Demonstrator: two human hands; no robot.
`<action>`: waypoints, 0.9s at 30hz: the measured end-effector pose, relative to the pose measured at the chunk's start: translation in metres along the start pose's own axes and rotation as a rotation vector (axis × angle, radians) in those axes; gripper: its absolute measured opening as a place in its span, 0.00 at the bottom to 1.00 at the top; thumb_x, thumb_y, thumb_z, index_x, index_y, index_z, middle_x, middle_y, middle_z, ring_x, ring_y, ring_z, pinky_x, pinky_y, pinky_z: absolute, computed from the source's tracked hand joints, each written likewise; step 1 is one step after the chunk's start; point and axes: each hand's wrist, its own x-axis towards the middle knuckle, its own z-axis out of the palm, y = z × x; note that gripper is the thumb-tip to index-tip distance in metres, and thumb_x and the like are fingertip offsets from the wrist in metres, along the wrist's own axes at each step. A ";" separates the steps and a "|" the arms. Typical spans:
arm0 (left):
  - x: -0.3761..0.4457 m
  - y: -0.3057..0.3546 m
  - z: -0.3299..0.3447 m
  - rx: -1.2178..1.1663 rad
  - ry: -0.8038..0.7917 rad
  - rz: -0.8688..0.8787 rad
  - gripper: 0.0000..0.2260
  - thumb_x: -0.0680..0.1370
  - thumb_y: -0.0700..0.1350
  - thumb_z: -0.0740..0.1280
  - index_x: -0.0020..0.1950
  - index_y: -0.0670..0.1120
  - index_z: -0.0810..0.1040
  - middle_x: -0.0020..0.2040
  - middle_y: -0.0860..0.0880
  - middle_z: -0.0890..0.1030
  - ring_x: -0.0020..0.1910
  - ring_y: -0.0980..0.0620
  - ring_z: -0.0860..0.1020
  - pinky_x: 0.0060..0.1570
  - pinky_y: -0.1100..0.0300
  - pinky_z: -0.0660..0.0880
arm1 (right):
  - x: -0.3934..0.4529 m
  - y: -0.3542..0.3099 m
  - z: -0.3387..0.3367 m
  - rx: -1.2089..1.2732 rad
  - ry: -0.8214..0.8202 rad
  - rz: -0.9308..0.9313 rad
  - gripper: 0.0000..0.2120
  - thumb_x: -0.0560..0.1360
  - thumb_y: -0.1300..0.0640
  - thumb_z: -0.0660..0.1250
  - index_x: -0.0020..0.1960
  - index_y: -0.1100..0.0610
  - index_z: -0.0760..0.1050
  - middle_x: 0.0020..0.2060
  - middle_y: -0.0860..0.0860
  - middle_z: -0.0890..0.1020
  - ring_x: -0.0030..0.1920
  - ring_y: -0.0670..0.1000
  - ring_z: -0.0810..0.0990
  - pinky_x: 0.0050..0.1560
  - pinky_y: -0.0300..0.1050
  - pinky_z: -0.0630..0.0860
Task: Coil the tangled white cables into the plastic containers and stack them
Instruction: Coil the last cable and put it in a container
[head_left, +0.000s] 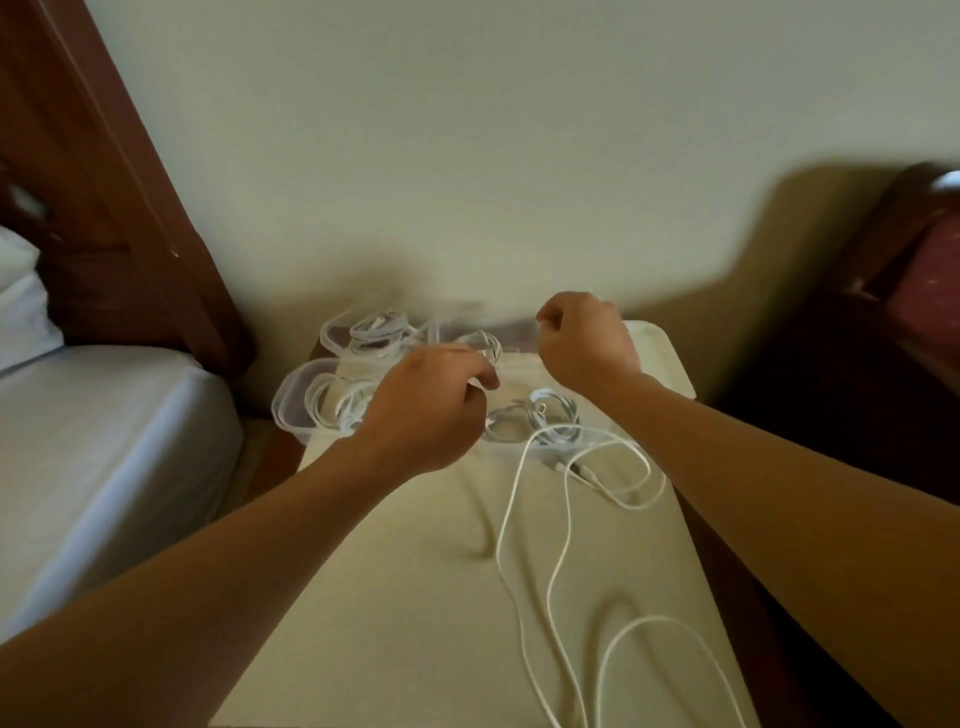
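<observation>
Nearest me, the loose cable (558, 566) trails in long slack loops down the cream table (395, 597), running off its near edge. I judge it lies free like this because it is the one not yet wound.

Further up the table from that slack, a clear tub (524, 447) holds a finished coil (545, 415), kept within easy reach of the feed. The loose cable's strands rise toward it and cross its near rim.

Just left of that tub, my left hand (431, 415) is curled, fingers pinching a small white loop (485, 345) so the turns keep their shape. Behind my left hand, at the table's left edge, a second tub (291, 400) overhangs slightly, a coil (337, 400) inside.

Right of the loop and a little beyond, my right hand (587, 338) is fisted, thumb against forefinger. It seems to pinch a thin strand, held taut for winding; blur hides the strand itself, so I cannot tell.

Farthest, near the wall, a third tub (332, 338) holds another coil (379, 332). Tubs sit side by side, none stacked yet.

Left of the table, a bed (104, 441). Right, a dark chair (883, 312).
</observation>
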 end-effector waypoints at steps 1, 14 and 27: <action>-0.011 0.008 0.002 -0.035 -0.006 0.008 0.18 0.72 0.42 0.58 0.53 0.50 0.85 0.56 0.53 0.84 0.56 0.53 0.79 0.58 0.53 0.76 | -0.016 0.004 -0.006 0.029 0.021 0.009 0.12 0.77 0.60 0.60 0.51 0.55 0.82 0.43 0.52 0.85 0.42 0.55 0.82 0.44 0.49 0.82; -0.177 0.114 0.018 -0.076 -0.342 0.199 0.17 0.81 0.61 0.56 0.61 0.58 0.79 0.61 0.62 0.80 0.63 0.58 0.73 0.66 0.50 0.67 | -0.192 0.053 -0.047 -0.038 0.021 0.041 0.16 0.81 0.51 0.63 0.68 0.52 0.74 0.67 0.50 0.76 0.66 0.55 0.74 0.65 0.60 0.73; -0.270 0.102 -0.006 0.380 -0.518 0.039 0.14 0.84 0.58 0.55 0.59 0.58 0.79 0.54 0.56 0.80 0.57 0.53 0.76 0.67 0.48 0.64 | -0.300 0.054 -0.066 -0.174 -0.415 0.201 0.10 0.80 0.54 0.62 0.50 0.55 0.82 0.44 0.52 0.83 0.41 0.53 0.82 0.42 0.48 0.82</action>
